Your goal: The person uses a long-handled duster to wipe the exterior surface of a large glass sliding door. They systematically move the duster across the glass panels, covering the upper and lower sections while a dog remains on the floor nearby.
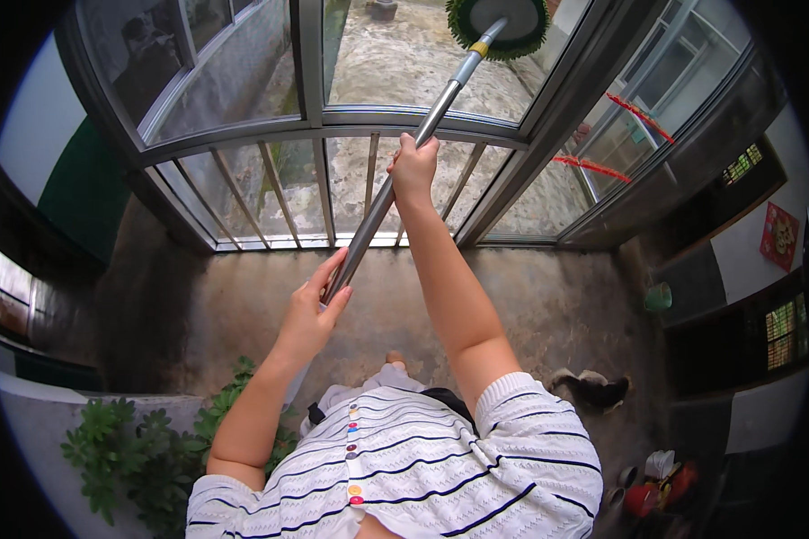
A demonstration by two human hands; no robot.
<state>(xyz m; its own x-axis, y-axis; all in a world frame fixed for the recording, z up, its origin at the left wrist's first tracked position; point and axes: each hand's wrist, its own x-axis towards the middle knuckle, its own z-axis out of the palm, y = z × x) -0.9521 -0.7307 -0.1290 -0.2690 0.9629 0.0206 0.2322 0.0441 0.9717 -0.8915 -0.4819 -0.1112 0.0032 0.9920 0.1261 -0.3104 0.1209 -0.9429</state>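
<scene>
A long-handled mop with a metal pole slants up and away to the right in front of me. Its round head, fringed in green with a grey back, is up by the window glass. Higher on the pole, my right hand is wrapped round it in a fist. Near the pole's lower end, my left hand holds it between thumb and fingers. A yellow collar shows just below the mop head.
Metal window frames with vertical railing bars stand ahead. A leafy plant grows at the lower left. A black and white animal lies on the floor to my right. Further right are a green bucket and red items.
</scene>
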